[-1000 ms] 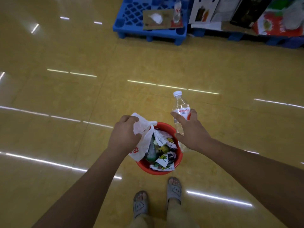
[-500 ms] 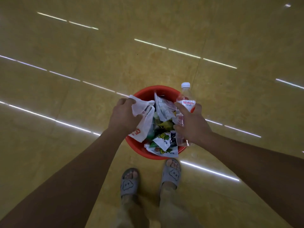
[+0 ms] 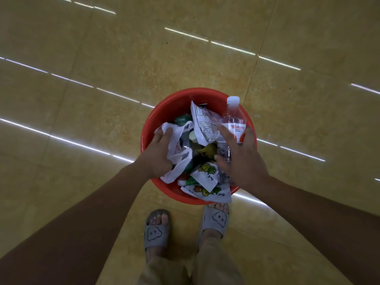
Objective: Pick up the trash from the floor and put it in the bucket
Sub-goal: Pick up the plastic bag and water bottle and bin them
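- My left hand (image 3: 158, 153) is over the left half of the red bucket (image 3: 148, 138), fingers curled into a crumpled white plastic bag (image 3: 178, 150) that droops down among the rubbish inside.
- My right hand (image 3: 244, 161) is over the bucket's right half, forefinger and thumb wrapped round a clear water bottle (image 3: 235, 122). The bottle stands nearly upright, its white cap level with the bucket's far right rim.
- Between my hands the bucket is heaped: a printed packet (image 3: 202, 128) stands on end towards the far side, with a green lump at its left and something yellow below it.
- Snack wrappers (image 3: 205, 175) with green and yellow print crowd the near side. The lowest one hangs out over the near rim.
- My grey slippers (image 3: 156, 233) stand on the near side of the bucket, the right one just beside its wall.
- The glossy yellow tiled floor (image 3: 102, 58) spreads out to the bucket's left, right and far side, crossed by streaks of reflected light.
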A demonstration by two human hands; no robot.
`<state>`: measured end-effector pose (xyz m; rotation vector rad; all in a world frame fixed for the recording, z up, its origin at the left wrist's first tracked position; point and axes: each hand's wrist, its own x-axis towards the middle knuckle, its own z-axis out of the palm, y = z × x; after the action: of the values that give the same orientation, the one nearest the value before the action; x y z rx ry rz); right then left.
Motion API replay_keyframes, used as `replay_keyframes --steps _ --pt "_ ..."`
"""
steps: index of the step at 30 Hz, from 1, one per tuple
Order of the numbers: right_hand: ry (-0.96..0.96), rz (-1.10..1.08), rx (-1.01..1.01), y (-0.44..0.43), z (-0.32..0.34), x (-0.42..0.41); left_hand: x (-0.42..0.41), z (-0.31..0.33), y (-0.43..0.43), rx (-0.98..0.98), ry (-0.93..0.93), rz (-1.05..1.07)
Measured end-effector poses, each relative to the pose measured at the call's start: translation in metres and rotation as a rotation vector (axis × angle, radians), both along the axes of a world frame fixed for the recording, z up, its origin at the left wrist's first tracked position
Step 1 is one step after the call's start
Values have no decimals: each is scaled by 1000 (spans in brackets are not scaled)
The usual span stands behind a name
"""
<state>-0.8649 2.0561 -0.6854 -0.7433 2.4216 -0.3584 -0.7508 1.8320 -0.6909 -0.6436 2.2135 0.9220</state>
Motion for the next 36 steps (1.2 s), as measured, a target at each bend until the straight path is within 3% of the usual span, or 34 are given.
replay_keyframes --steps 4,9,19,23,26,30,36 --pt "61 66 -38 1 8 -10 -4 -10 10 -36 -82 -28" --pt "179 147 84 4 3 -17 -10 -29 16 -83 -141 -73" --pt "181 284 108 -15 -10 -25 -12 -43 15 -193 -171 -129" --pt "232 332 153 -15 -10 -31 -19 -23 21 -322 -50 -133" --pt "271 323 203 -18 -3 -27 -22 -6 17 -286 52 -49" --pt "186 316 192 -16 13 -31 -28 16 11 -251 262 89" --pt "57 302 125 -14 33 -48 -47 52 2 -244 379 215"
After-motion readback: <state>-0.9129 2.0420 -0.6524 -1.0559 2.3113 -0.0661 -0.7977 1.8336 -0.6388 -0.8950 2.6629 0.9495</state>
